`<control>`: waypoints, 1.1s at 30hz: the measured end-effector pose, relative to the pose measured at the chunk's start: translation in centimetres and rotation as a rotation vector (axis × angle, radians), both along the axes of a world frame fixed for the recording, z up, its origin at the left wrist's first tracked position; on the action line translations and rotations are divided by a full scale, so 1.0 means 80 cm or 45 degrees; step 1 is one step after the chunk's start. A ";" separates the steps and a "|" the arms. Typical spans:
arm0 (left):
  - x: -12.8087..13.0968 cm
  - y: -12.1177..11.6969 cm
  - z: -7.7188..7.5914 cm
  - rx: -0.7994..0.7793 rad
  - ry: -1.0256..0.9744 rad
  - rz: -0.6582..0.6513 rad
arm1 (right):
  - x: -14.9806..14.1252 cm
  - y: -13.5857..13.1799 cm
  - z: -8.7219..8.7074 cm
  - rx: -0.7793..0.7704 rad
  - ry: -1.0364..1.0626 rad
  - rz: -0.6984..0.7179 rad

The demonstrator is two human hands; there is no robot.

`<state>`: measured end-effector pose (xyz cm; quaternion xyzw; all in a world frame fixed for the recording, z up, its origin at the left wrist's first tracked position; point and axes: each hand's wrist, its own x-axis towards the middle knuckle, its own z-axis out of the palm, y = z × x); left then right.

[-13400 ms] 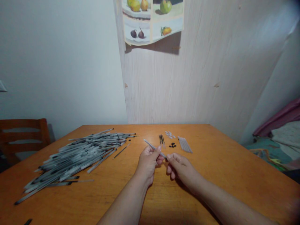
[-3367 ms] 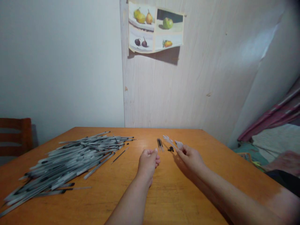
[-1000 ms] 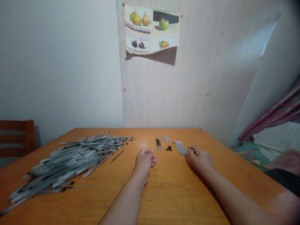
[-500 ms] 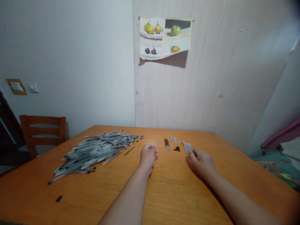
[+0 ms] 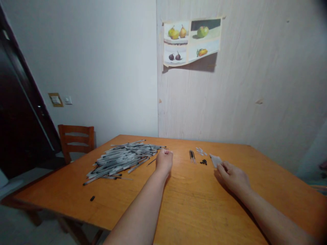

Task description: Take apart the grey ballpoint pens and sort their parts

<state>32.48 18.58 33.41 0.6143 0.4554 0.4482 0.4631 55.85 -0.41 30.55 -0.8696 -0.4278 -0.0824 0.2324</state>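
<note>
My left hand (image 5: pixel 164 162) is closed near the right end of a pile of pens (image 5: pixel 125 158), its fingertips curled out of sight; what it holds, if anything, I cannot make out. A thin dark refill (image 5: pixel 151 162) lies just left of that hand. To the right, my right hand (image 5: pixel 233 176) rests low over the table, thumb and forefinger pinched at the near end of a bundle of clear pen barrels (image 5: pixel 215 160). Small black plugs (image 5: pixel 203 162), dark refills (image 5: pixel 192 155) and short clear pieces (image 5: pixel 201 151) lie in separate groups between the hands.
All of this is on a wooden table (image 5: pixel 189 211). One black piece (image 5: pixel 92 198) lies alone at the front left. A wooden chair (image 5: pixel 76 139) stands beyond the left edge, and a fruit picture (image 5: pixel 191 42) hangs on the wall behind.
The view has turned left, so things appear farther right. My left hand has moved left and away from me toward the pile's far end. My right hand stays by the clear barrels.
</note>
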 end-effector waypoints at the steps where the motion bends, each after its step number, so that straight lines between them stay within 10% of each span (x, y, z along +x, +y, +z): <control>1: -0.009 0.006 0.002 0.067 0.108 0.034 | 0.000 0.000 0.000 0.000 0.006 0.001; 14: -0.142 0.066 0.025 0.585 1.274 0.267 | 0.002 0.001 -0.004 0.017 0.046 0.023; 33: -0.164 0.095 0.026 0.745 1.736 0.164 | 0.013 0.005 -0.012 0.012 0.084 0.043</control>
